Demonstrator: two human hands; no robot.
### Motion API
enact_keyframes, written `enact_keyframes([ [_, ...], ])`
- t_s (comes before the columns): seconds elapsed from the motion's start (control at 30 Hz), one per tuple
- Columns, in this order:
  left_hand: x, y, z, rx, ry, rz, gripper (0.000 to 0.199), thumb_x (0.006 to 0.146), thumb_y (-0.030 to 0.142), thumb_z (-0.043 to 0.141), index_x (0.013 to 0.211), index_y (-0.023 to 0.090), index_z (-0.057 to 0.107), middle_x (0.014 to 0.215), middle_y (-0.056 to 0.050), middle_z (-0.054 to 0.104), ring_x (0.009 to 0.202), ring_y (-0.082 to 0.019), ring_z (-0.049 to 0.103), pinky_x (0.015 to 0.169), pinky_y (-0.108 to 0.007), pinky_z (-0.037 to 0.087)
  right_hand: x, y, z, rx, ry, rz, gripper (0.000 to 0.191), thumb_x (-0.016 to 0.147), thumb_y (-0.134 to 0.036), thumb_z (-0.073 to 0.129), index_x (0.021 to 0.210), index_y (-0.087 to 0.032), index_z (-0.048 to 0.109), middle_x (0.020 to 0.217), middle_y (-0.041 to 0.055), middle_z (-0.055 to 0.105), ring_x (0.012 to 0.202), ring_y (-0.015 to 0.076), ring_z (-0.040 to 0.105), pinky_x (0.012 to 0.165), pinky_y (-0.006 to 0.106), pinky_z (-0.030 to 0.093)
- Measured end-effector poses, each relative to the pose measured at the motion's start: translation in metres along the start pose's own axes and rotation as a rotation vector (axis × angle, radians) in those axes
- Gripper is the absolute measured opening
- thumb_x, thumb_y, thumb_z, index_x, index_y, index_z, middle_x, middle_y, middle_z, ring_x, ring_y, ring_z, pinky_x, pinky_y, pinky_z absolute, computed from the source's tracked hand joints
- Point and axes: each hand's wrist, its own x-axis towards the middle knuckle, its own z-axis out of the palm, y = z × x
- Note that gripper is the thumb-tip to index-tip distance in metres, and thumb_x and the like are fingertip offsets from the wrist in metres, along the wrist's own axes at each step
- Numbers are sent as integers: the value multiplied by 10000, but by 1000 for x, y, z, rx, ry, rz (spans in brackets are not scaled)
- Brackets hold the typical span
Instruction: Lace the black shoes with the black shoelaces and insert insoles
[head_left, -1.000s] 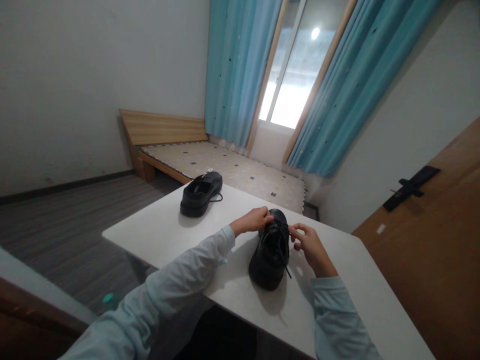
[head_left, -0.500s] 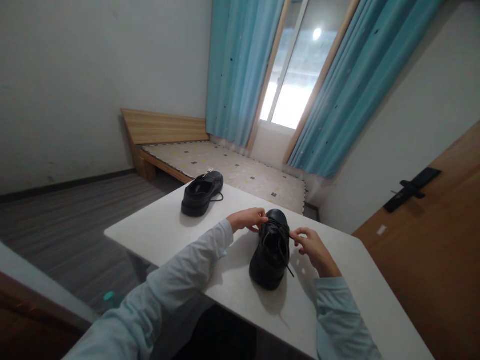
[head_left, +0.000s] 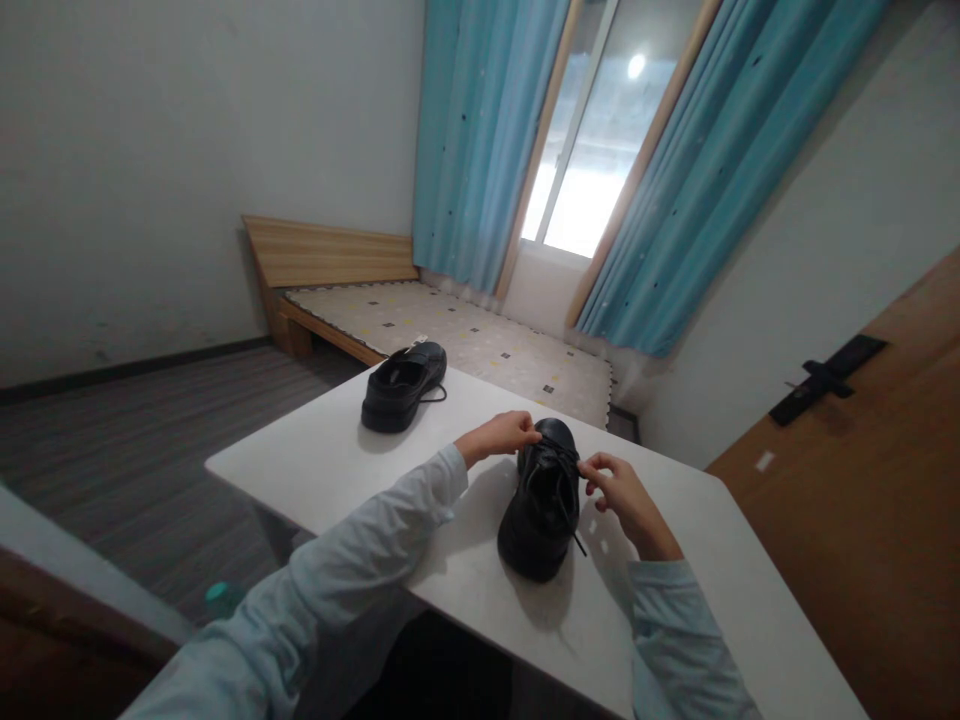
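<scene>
A black lace-up shoe (head_left: 536, 530) rests on the white table, its toe pointing away from me and its opening facing me. My left hand (head_left: 506, 434) pinches the black shoelace (head_left: 553, 452) at the left of the toe end. On the shoe's right side, my right hand (head_left: 615, 488) has thumb and forefinger pressed together at the lace, its other fingers loosely curled. One lace end hangs over the right side near the heel. The bit of lace inside each pinch is mostly hidden. A second black shoe (head_left: 403, 385) sits farther off to the left, a lace trailing beside it.
The white table (head_left: 315, 465) has its left corner toward the grey floor. Behind it are a low wooden bed (head_left: 330, 258) with a patterned mattress, and blue curtains (head_left: 487, 140) at a window. A wooden door (head_left: 862, 520) stands right. A green-capped object (head_left: 221, 595) is on the floor lower left.
My left hand has shifted slightly up and to the right over the toe end, its fingers more closed. My right hand and both shoes stay almost in place.
</scene>
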Motion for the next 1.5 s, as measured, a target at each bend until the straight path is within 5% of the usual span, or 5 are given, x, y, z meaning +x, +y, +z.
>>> enact_keyframes([
  [0.2,-3,7,-1,77,208,398,243,747,342,661,895,153,628,866,-29,566,758,-126,520,710,-241,442,2,-3,4,42,124,-263,346,626,-485,695,731,-186,559,820,40,555,578,128,519,327,196,353],
  [0.4,-11,14,-1,125,181,575,253,724,399,697,850,180,700,823,-27,507,832,-151,521,766,-241,408,-1,-8,8,-166,192,-514,322,740,-513,629,736,-190,623,881,49,514,652,138,518,524,281,454],
  [0.73,-8,14,2,290,133,518,213,730,367,700,796,164,705,806,-34,544,779,-144,530,692,-217,387,-1,-11,12,-215,137,-541,349,738,-538,624,694,-193,645,823,49,517,706,165,511,655,332,463],
  [1.07,-5,7,-13,339,45,417,210,810,342,619,845,139,662,827,-35,626,737,-124,545,661,-205,383,0,-8,-2,-112,62,-427,439,668,-595,657,701,-158,625,950,89,494,619,131,522,317,211,373],
  [1.5,-10,4,-27,429,-131,306,206,844,307,554,864,131,659,780,-22,670,684,-105,548,597,-184,350,-5,-11,-14,-99,-148,-349,396,670,-546,674,665,-155,612,918,72,468,655,138,526,309,198,432],
])
